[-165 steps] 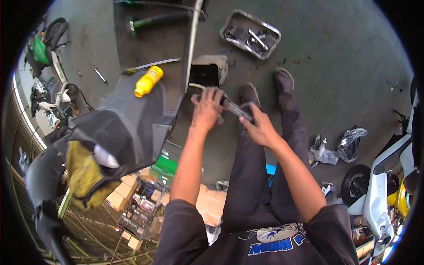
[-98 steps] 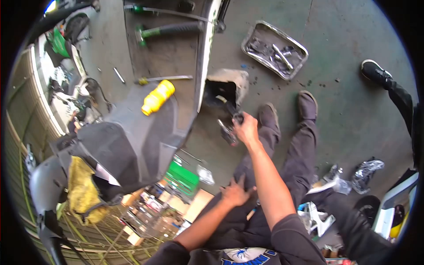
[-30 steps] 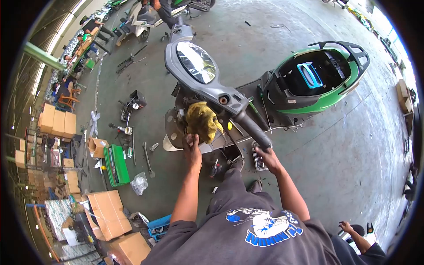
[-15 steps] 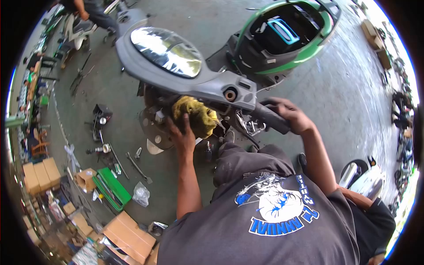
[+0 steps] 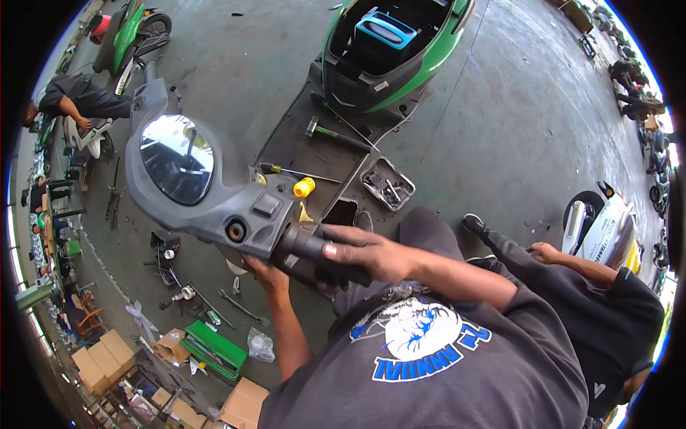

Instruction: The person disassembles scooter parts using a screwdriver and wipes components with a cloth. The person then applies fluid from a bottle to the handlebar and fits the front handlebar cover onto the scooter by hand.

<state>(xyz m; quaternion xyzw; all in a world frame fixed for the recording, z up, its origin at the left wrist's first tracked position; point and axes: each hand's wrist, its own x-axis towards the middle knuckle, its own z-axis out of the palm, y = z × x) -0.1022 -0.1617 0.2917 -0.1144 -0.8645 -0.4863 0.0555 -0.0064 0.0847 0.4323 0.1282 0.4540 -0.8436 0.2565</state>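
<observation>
A grey scooter handlebar cover [image 5: 207, 207] with an oval mirror-like panel [image 5: 176, 159] fills the left centre. My right hand [image 5: 368, 254] is wrapped round the black handlebar grip [image 5: 307, 247] at its right end. Below the cover, my left hand [image 5: 268, 274] reaches up beside its lower edge, with its fingertips hidden underneath. Only a small piece of yellow cloth [image 5: 306, 213] shows behind the bar. On the scooter's floorboard [image 5: 286, 154] lie a green-headed hammer [image 5: 336, 134], a screwdriver [image 5: 270, 169] and a yellow bottle [image 5: 304, 187].
A metal tray of parts [image 5: 387, 184] stands on the floor beyond my legs. At the lower left are a green toolbox [image 5: 214, 350], a wrench [image 5: 243, 309] and cardboard boxes [image 5: 103, 361]. A co-worker in black [image 5: 593, 314] is close on the right; another person [image 5: 78, 100] is at the upper left.
The handlebar has turned, and its grip now points toward my body. My right hand has moved inward with it. My left hand, earlier at the yellow cloth, is now under the cover.
</observation>
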